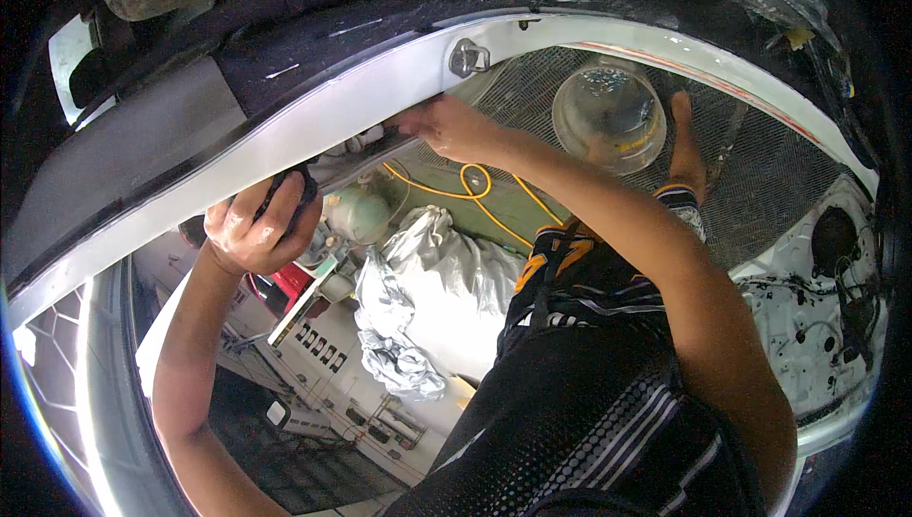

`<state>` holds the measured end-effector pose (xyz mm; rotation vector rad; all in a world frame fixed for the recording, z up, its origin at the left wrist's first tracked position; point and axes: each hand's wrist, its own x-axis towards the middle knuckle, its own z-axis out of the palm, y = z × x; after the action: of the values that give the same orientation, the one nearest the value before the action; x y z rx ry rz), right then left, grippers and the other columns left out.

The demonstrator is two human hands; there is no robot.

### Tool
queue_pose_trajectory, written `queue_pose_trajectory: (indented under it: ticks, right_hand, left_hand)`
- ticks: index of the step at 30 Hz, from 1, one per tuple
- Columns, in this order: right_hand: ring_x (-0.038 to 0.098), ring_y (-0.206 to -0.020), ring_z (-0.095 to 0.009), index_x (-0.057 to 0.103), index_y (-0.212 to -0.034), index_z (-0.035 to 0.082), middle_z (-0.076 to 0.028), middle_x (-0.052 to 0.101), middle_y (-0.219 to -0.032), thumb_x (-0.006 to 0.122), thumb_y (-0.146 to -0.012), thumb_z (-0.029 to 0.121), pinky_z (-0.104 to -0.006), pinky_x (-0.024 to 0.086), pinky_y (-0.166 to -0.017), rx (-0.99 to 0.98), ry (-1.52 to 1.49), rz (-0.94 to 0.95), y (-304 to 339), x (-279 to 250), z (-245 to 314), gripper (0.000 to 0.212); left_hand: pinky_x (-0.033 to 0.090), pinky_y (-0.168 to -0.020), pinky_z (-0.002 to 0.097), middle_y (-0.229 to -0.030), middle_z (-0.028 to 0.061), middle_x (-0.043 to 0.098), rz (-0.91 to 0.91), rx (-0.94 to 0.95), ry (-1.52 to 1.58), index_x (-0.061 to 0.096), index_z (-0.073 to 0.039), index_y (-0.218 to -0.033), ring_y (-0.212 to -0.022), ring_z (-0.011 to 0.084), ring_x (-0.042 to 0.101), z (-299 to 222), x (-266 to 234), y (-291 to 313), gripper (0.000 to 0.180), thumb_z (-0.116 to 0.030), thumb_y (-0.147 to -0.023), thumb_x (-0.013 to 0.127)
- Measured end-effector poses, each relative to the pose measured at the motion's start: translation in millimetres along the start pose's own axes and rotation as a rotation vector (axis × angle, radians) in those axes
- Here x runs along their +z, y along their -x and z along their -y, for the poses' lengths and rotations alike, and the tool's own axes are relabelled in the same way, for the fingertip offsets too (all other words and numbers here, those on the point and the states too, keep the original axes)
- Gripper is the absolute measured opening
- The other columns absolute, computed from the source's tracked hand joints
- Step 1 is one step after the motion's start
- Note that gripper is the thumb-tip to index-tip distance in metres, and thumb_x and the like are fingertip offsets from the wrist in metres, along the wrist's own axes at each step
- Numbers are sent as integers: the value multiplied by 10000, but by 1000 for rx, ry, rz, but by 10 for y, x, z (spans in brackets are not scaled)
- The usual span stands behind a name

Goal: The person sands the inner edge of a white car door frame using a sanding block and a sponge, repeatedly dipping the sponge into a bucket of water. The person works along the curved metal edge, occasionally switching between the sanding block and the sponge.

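1. The left hand (258, 227) curled its fingers round a dark wad (310, 191) by the white car frame (313, 104), seemingly for firmness.
2. The right hand's (451, 130) fingertips were obscured; I couldn't tell its grip.

The head camera — the left unit of a fisheye pair — was worn on the person's head and faced downward. The white door frame (332, 116) arched across the upper view at close range. Below the frame, the wearer's torso (570, 403) was also near; under its right-hand stretch, the mesh floor (760, 175) lay farther from the lens.
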<state>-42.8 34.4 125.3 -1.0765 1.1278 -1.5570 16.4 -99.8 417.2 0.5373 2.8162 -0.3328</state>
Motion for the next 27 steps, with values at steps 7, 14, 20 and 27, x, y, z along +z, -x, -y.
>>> queue_pose_trajectory:
  ticks: [7, 14, 20, 27]
  right_hand:
    - [722, -857, -325, 781, -977, 96, -145, 748, -932, 625, -916, 197, -429, 555, -818, 387, -185, 33, 55, -108, 82, 195]
    - [724, -866, -317, 769, -956, 47, -155, 747, -911, 667, -932, 262, -404, 559, -778, 162, -254, -38, 117, -107, 72, 239]
    - [717, -898, -321, 741, -1057, 38, -159, 735, -1000, 692, -925, 299, -408, 565, -819, 191, -367, 60, 85, -98, 124, 297]
    - [696, -919, -300, 725, -1061, 30, -98, 707, -1039, 706, -862, 182, -395, 579, -796, -360, 176, 35, 51, -167, -8, 251]
  left_hand:
    - [484, -864, 445, -1106, 18, 667, -1, 19, 36, 738, -251, -856, -1073, 264, 613, -2, -4, -24, 242, -210, -648, 855]
    - [494, -856, 465, -1130, 76, 667, 7, 77, 49, 746, -111, -1035, -1081, 299, 621, 32, -19, -28, 413, -205, -656, 878]
    - [504, -872, 450, -1131, 146, 659, 2, 14, 96, 725, -84, -1096, -1066, 309, 632, 25, -33, -99, 498, -218, -647, 891]
    - [525, -835, 387, -1093, -34, 643, 12, -21, 34, 763, -274, -833, -1068, 222, 614, -13, -24, -65, 255, -196, -604, 843]
